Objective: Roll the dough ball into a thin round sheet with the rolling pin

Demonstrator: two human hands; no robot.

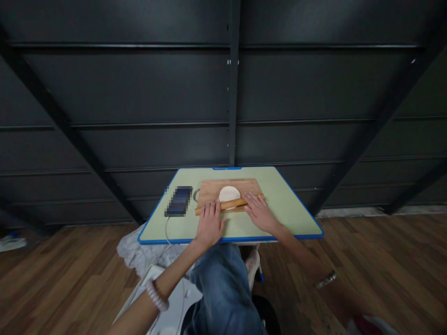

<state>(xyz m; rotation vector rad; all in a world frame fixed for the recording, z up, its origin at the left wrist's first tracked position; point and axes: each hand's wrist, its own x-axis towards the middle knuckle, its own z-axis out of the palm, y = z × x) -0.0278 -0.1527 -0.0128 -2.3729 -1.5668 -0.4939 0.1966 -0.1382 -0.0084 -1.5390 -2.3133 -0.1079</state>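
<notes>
A wooden rolling pin (233, 203) lies across a round, flat piece of pale dough (229, 193), covering the dough's near part. Under both is a wooden cutting board (209, 186) with a metal ring handle at its left side. My left hand (210, 223) rests on the pin's left part, its fingers stretched out over the wood and the thumb apart. On the pin's right part lies my right hand (260, 212), also with straight fingers laid flat across it. Neither hand is wrapped round the pin.
The board sits on a small pale green table (293, 218) with a blue edge. A blurred-out dark phone-like device (179, 201) with a white cable lies left of the board. Beside my legs are crumpled white plastic (131, 251) and a white box (171, 302). A dark panelled wall (167, 88) stands behind.
</notes>
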